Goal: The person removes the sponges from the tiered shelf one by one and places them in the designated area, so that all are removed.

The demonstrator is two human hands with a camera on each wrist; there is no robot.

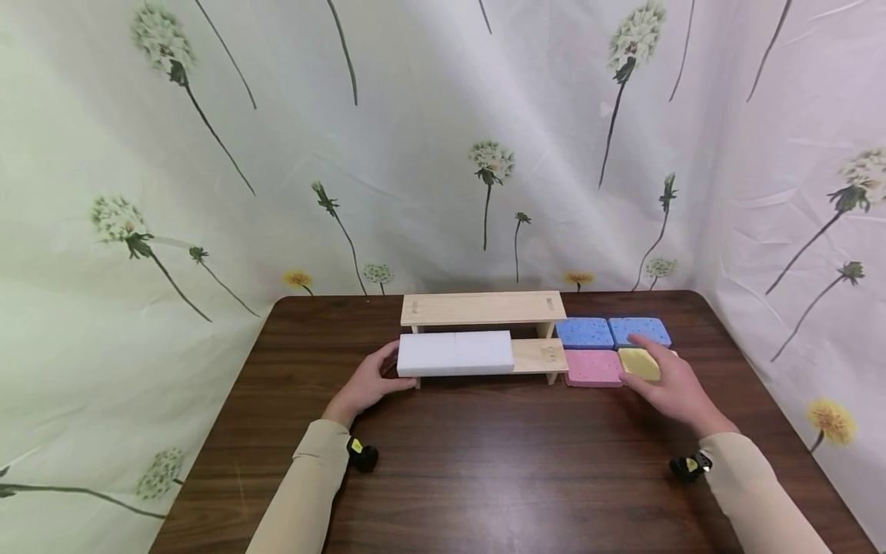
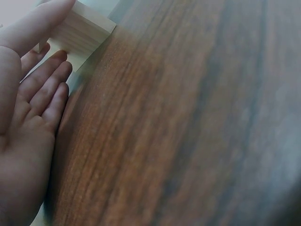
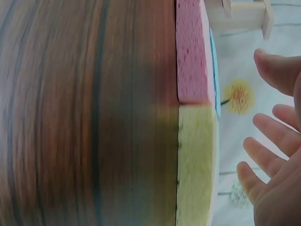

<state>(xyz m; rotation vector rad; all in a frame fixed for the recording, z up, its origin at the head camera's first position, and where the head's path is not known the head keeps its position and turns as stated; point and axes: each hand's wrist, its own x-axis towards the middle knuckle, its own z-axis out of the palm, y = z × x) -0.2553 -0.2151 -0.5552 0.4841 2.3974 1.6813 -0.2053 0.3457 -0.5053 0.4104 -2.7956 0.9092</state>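
A two-step wooden stand (image 1: pixel 484 309) stands toward the back of the table, and two white blocks (image 1: pixel 453 354) lie end to end on its lower step. At their left end is my left hand (image 1: pixel 370 382), its fingers along the end and the thumb at the front edge. The left wrist view has those fingers (image 2: pixel 44 89) fairly straight beside the wood. My right hand (image 1: pixel 674 388) hovers over a yellow sponge (image 1: pixel 638 365), thumb and fingers spread, nothing between them. Left of that sponge lies a pink sponge (image 1: pixel 593 368); blue sponges (image 1: pixel 584 333) sit behind.
The dark wooden table (image 1: pixel 505 469) extends in front of the stand. A fabric backdrop (image 1: pixel 429 154) printed with dandelions hangs right behind the table's back edge and along the sides. The sponges adjoin the stand's right end.
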